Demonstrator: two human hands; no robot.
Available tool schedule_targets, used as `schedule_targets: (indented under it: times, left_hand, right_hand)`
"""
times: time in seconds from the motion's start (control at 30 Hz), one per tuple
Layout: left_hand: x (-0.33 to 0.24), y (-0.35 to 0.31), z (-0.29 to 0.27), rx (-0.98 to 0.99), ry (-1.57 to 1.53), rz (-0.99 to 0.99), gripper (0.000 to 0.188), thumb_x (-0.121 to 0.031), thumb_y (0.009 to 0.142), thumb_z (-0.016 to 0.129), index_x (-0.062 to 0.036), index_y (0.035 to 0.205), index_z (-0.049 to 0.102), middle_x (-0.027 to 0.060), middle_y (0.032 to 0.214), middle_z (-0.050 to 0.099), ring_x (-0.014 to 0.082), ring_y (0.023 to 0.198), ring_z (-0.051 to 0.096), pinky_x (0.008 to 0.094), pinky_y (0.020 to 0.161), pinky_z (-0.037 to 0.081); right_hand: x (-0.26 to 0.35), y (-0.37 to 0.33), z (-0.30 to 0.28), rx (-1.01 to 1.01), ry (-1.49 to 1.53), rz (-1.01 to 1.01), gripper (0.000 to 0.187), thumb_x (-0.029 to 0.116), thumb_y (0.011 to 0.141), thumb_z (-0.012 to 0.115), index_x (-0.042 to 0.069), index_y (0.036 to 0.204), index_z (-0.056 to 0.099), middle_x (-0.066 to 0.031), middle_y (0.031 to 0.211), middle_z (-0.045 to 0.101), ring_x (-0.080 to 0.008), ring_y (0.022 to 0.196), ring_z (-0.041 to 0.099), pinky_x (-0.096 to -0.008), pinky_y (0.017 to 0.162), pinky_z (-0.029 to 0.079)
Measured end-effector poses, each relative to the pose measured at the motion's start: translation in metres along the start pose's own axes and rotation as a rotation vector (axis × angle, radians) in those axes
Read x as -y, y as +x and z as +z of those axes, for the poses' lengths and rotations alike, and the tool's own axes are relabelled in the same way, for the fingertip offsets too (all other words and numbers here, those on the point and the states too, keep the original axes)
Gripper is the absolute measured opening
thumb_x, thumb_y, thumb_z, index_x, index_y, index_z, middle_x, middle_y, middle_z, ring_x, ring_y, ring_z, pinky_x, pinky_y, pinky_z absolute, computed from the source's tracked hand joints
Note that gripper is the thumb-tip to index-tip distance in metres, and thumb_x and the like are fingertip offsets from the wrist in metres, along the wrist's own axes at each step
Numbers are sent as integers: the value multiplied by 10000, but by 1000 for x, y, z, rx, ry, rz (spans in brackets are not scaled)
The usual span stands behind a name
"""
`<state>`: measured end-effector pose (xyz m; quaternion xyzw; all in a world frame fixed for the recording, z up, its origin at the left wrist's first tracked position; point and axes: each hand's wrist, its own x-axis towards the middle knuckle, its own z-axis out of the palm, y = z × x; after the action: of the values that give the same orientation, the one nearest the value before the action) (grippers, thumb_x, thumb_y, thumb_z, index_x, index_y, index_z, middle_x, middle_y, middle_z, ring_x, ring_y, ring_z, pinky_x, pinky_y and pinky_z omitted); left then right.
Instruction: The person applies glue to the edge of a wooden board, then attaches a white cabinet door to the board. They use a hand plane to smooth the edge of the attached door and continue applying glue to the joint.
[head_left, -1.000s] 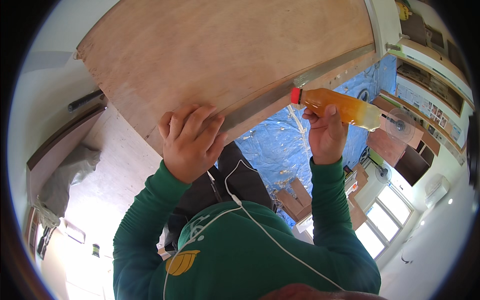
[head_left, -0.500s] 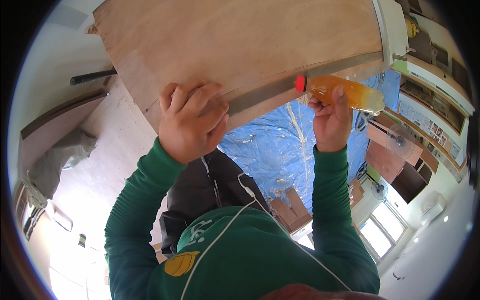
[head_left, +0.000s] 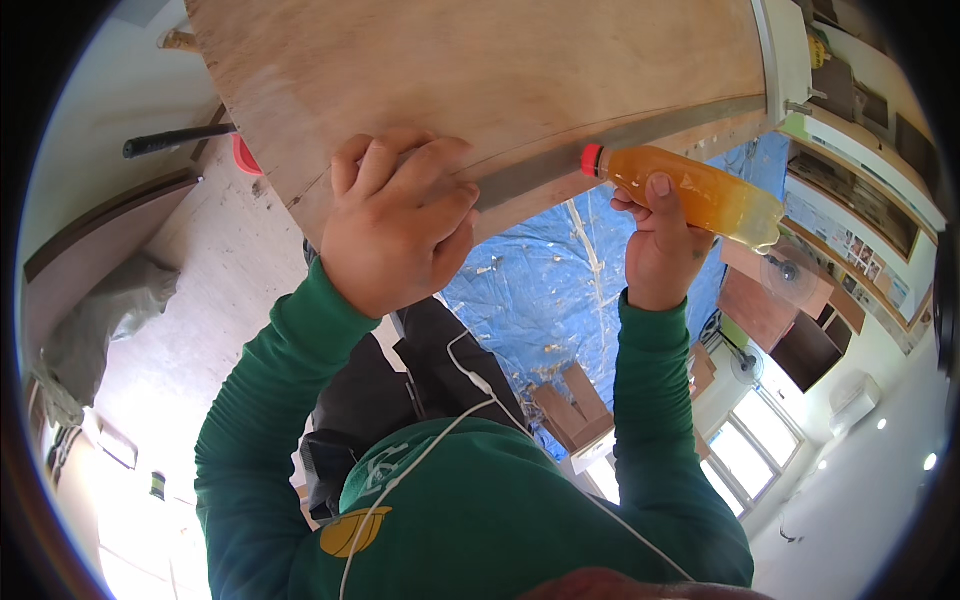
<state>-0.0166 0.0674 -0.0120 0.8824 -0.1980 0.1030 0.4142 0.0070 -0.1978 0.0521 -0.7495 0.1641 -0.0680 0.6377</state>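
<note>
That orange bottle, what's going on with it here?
A person's right hand is gripping the bottle, which is tipped on its side with its red cap on, pointing left. The left hand is curled by the near edge of a wooden board; its palm is hidden. A blue sheet lies below.

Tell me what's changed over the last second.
Your left hand has shifted slightly right over the wooden board, and a red object has come into view past the board's left edge, near the black handle. Nothing was visibly taken or released: your right hand still holds the red-capped bottle.
</note>
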Motion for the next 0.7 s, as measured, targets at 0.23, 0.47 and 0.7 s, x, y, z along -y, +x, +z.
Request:
schedule_targets:
  times: [0.23, 0.47, 0.7]
  left_hand:
    - [4, -3, 3, -12, -28, 18, 174, -104, 743, 797, -117, 915, 781, 44, 1263, 688, 304, 1170, 591, 484, 1016, 378]
    - [6, -4, 3, 17, -30, 20, 183, -123, 767, 780, -124, 950, 783, 35, 1288, 680, 301, 1196, 573, 494, 1038, 364]
    - [6, -3, 1, 25, -24, 19, 191, -121, 759, 783, -125, 950, 779, 33, 1300, 674, 302, 1196, 573, 495, 1042, 364]
  right_hand:
    - [-8, -13, 4, -23, -327, -157, 321, 23, 914, 797, -41, 1195, 656, -132, 1028, 742, -196, 838, 734, -329, 773, 622]
    - [-11, -33, 19, 4, -371, -256, 437, -10, 838, 886, -48, 1218, 675, -114, 1093, 751, -173, 978, 718, -303, 872, 592]
    - [1, 5, 5, -51, -492, -112, 453, -18, 819, 899, -36, 1212, 676, -103, 1108, 753, -173, 983, 731, -314, 890, 594]
